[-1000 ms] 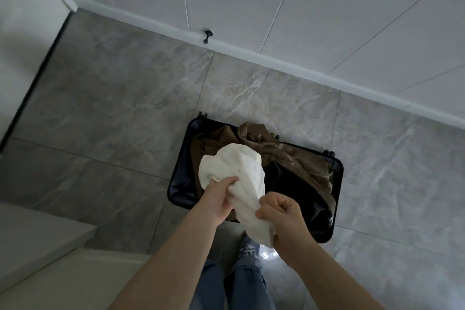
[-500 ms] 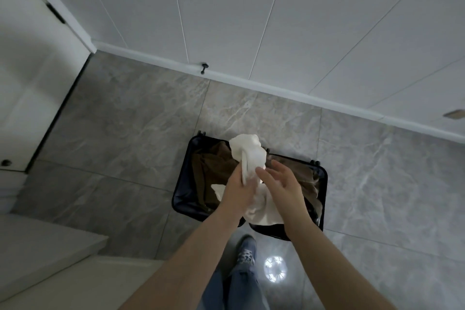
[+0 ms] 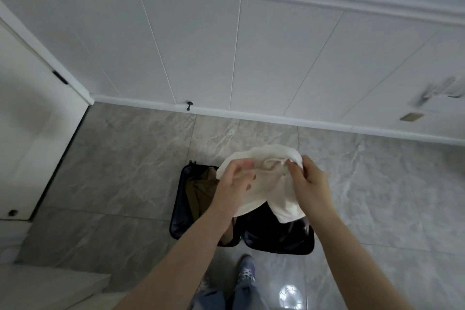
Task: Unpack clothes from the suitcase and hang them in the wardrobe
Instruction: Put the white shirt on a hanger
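Holding a white garment [image 3: 266, 184] with both hands above the open suitcase [image 3: 279, 241].

Left hand [image 3: 234, 184]: fingers curled into the cloth at its left edge, gripping it. Right hand [image 3: 310, 181]: fingertips pinching the bunched upper right part of the cloth. Between the two hands the fabric spreads out, and its lower part hangs down in front of the suitcase interior. Position of the suitcase: flat on the grey tiled floor [image 3: 120, 171], lid open, near the white panelled wall [image 3: 226, 58]. A brown garment [image 3: 198, 191] lies in its left compartment. One shoe [image 3: 245, 269] shows below the suitcase.
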Demonstrator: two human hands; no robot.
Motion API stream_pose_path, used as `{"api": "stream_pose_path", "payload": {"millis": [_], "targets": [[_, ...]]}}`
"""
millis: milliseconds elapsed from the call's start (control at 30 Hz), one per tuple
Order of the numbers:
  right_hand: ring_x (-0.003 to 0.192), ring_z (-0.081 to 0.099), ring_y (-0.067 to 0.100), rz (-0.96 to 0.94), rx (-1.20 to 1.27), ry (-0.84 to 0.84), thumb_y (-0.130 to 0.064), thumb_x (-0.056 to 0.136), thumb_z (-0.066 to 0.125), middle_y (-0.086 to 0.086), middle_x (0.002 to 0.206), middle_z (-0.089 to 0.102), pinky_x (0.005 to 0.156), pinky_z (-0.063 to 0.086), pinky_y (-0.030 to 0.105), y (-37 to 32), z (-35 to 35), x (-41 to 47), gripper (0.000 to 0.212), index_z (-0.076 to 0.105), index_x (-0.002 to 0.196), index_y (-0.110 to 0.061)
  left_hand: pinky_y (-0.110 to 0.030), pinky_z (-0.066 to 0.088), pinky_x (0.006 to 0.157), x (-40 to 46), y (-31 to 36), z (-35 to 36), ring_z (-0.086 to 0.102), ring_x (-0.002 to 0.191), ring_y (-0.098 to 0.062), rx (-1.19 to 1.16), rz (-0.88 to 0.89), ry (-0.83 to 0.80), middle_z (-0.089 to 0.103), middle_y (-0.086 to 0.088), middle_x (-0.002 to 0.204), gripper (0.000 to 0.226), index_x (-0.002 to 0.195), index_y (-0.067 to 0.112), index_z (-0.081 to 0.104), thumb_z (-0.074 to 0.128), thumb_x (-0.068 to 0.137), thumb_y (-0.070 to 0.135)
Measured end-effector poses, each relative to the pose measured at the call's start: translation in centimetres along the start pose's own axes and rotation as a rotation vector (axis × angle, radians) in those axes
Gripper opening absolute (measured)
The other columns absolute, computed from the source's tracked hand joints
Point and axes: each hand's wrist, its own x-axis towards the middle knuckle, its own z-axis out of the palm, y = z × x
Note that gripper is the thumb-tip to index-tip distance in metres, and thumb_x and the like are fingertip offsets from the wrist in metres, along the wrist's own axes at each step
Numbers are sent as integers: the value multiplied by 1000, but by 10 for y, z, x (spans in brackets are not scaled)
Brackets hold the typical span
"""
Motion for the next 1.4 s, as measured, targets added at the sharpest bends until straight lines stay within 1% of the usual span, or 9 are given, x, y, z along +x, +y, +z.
{"api": "stream_pose_path", "payload": {"millis": [100,233,467,700,767,900,1067,1300,1400], "targets": [[77,61,2,-1,136,20,-20,102,44,1,96,64,66,48,18,-23,-25,-6,14,56,107,-25,-24,52,93,-8,20,15,63,107,-2,100,69,-59,59,13,126,40,125,36,57,60,93,12],[89,65,13,3,267,-28,-24,102,46,1,101,67,72,50,27,-47,-58,-19,13,58,105,-25,-24,55,87,-20,51,51,64,101,2,123,147,-107,58,26,119,55,132,43,52,71,87,18],[67,46,14,-101,288,73,-39,98,54,12,68,44,66,37,31,-70,-118,-49,47,49,78,4,-32,58,82,-37,96,94,67,78,-14,223,397,-57,70,10,81,15,92,21,73,59,95,17],[60,38,15,-86,212,307,-48,95,55,-3,62,40,62,31,34,-60,-173,-103,49,45,63,-12,-31,40,67,-84,146,131,50,62,-16,399,627,-336,51,-7,63,43,79,5,60,51,97,43],[78,62,7,-95,222,286,-44,96,54,-15,81,67,77,50,34,-59,-179,-121,25,69,83,-28,-31,44,63,-104,159,146,50,53,-17,365,643,-405,47,1,54,39,74,5,56,51,100,32],[112,61,-3,-130,215,3,-44,93,61,-21,117,66,95,50,22,-64,-180,-162,32,55,124,-42,-39,54,59,-140,164,175,58,46,-27,417,680,-605,53,-3,50,40,75,2,59,57,97,35],[67,54,25,-81,136,414,-33,99,55,11,71,56,68,48,43,-48,-182,-202,37,59,83,1,-20,46,70,-165,155,199,57,69,-9,495,786,-538,59,-3,81,34,79,13,65,62,92,45],[85,71,21,-180,263,471,-35,93,63,6,93,71,71,58,38,-55,-202,-273,21,64,109,-21,-29,51,76,-217,133,222,66,81,-13,628,755,-892,72,-1,87,38,90,15,72,55,94,49],[71,62,8,-197,138,667,-36,96,60,-9,76,64,61,49,32,-52,-208,-298,19,61,90,-18,-36,52,76,-241,118,231,66,77,-21,576,657,-1082,71,-8,81,57,86,0,68,54,92,55]]}}
